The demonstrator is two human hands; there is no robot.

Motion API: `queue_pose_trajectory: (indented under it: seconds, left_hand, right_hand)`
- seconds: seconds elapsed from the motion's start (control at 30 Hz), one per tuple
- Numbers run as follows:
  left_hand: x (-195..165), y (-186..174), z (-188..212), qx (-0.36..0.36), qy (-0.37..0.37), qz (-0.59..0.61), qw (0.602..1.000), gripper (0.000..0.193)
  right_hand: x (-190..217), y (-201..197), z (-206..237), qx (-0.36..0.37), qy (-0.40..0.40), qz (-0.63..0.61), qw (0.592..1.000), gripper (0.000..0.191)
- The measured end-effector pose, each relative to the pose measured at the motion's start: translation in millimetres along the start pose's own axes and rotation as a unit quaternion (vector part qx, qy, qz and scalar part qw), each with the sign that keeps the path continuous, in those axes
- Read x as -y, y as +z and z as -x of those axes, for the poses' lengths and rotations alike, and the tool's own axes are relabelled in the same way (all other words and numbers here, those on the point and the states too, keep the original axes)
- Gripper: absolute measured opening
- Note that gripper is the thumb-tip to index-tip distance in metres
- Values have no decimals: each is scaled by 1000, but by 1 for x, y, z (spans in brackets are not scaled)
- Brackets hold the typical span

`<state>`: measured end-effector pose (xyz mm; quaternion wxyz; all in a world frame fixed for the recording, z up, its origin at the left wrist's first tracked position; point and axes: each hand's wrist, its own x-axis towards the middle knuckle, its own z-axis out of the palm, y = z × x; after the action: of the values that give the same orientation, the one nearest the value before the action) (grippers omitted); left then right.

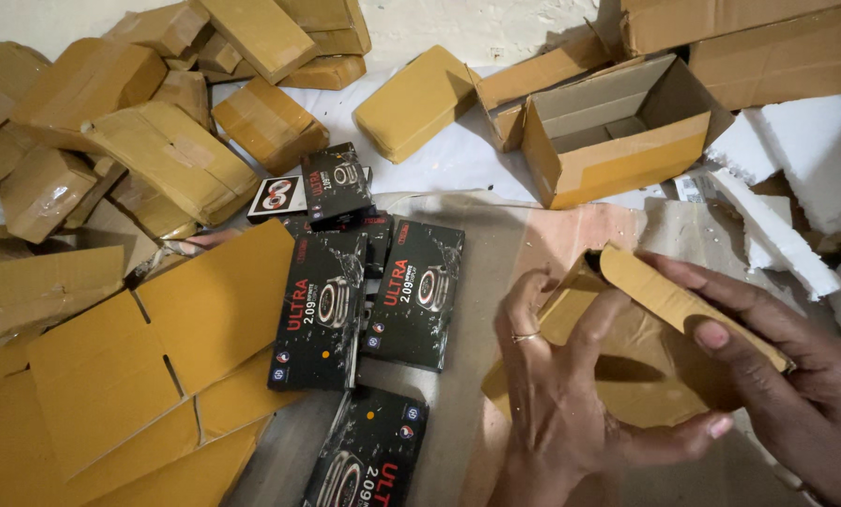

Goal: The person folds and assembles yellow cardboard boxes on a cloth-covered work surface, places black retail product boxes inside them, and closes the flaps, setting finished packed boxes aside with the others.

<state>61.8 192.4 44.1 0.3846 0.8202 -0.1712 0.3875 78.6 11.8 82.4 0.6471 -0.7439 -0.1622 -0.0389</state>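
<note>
Both my hands hold a flat brown cardboard box blank (pixel 641 376) at the lower right. My left hand (pixel 561 404), with a ring on one finger, presses spread fingers on its left part and its thumb under the lower edge. My right hand (pixel 786 376) grips a long flap (pixel 669 299) of the blank, bent upward. Left of my hands lie several black product boxes (pixel 411 296) picturing a watch, one more (pixel 369 460) at the bottom edge.
Flat cardboard blanks (pixel 138 376) lie at the lower left. A heap of taped brown parcels (pixel 138 141) fills the upper left. An open empty carton (pixel 617 131) stands at the upper right beside white foam pieces (pixel 796 178).
</note>
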Motion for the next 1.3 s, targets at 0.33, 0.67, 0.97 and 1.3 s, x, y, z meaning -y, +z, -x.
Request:
queue_pose_trajectory:
  seconds: [0.33,0.67,0.97,1.3]
  left_hand:
    - [5,4,3,1,15,68,998,89]
    - [3,5,3,13,-5,56,998,82]
    - [3,4,5,6,6,72,997,74]
    - [10,12,4,50,40,7,998,64]
  right_hand:
    - [1,1,6,-16,10,61,998,50]
    - [8,2,1,-47,27,73,996,45]
    - [1,-1,4,-21,70,1,997,41]
    - [-8,-11,-8,-56,122,-90,987,45]
